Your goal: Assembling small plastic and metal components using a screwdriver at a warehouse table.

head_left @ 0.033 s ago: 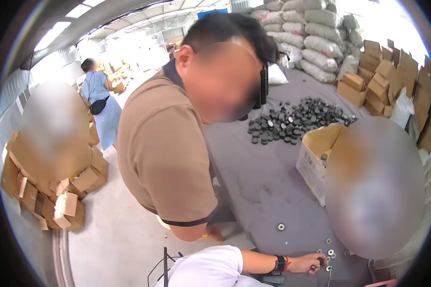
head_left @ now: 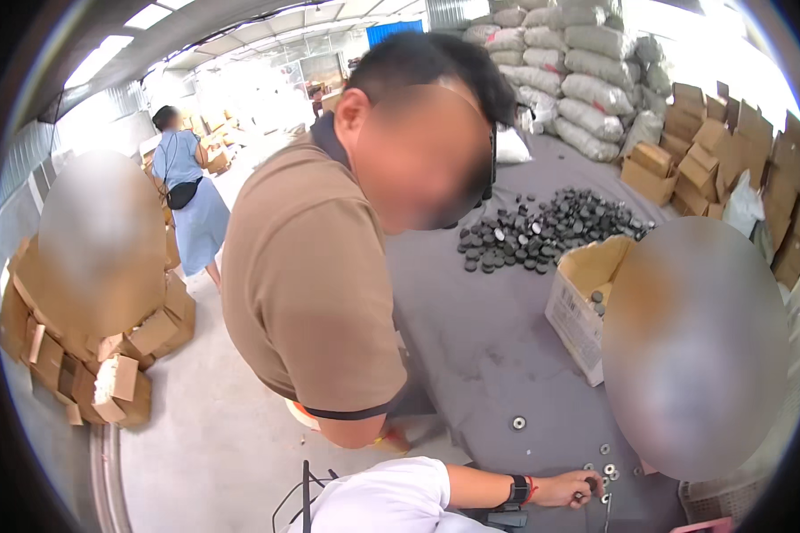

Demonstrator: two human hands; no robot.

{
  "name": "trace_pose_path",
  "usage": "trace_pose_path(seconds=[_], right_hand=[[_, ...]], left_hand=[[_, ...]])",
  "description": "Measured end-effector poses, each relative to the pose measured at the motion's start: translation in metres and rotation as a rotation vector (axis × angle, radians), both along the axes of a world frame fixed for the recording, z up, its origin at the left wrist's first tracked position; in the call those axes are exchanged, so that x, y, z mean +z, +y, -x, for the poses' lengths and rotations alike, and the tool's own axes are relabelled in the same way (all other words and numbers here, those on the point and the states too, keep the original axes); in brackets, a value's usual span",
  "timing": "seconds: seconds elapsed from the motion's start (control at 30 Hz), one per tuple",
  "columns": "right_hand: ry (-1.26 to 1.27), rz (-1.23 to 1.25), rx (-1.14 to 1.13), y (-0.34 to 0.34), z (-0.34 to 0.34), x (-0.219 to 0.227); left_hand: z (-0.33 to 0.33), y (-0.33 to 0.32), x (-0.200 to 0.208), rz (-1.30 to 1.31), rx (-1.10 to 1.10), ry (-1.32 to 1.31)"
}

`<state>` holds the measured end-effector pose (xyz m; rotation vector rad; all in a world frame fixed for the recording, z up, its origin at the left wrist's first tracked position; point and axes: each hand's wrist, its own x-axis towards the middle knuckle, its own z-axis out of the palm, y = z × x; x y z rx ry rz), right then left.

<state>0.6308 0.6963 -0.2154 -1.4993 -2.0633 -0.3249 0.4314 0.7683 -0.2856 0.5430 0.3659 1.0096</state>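
My left hand (head_left: pixel 574 488) reaches in from the lower edge, with a white sleeve, a dark wristwatch and a red cord at the wrist. Its fingers are closed around a small dark round piece (head_left: pixel 592 484) just above the grey-covered table (head_left: pixel 489 355). Several small metal rings (head_left: pixel 609 470) lie beside the fingertips, and one larger ring (head_left: pixel 518 423) sits apart, farther up the cloth. Below the hand, a thin metal rod (head_left: pixel 607 513) shows partly. My right hand is out of the picture.
A co-worker in a brown shirt (head_left: pixel 316 293) leans over the table at my left. Beyond are a heap of black round caps (head_left: pixel 542 226) and an open carton (head_left: pixel 571 311). Stacked sacks (head_left: pixel 591 84) and cartons (head_left: pixel 653 169) stand behind. Another person in blue (head_left: pixel 191 195) stands farther off.
The view has shifted slightly. My left hand stays almost in the same place, still closed on the dark round piece. The co-worker's head sits slightly lower in the picture.
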Motion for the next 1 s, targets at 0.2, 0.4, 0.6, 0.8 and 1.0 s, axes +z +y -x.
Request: trace_pose_path(seconds=[0.2,0.4,0.6,0.8,1.0], right_hand=[[-0.004,-0.073,-0.101,-0.002,-0.011,-0.016],[-0.017,-0.015,-0.113,-0.004,-0.016,-0.020],[-0.033,-0.022,-0.108,-0.004,-0.020,-0.027],[-0.010,0.001,-0.101,-0.007,-0.022,-0.034],[0.018,0.001,-0.113,-0.007,-0.021,-0.033]], left_hand=[[-0.009,0.016,-0.027,-0.030,0.011,0.147],[-0.010,0.020,-0.036,-0.040,0.014,0.174],[-0.010,0.010,-0.008,-0.094,0.055,0.282],[-0.009,0.003,-0.003,-0.032,0.052,0.309],[-0.009,0.018,-0.029,0.021,-0.011,0.318]])
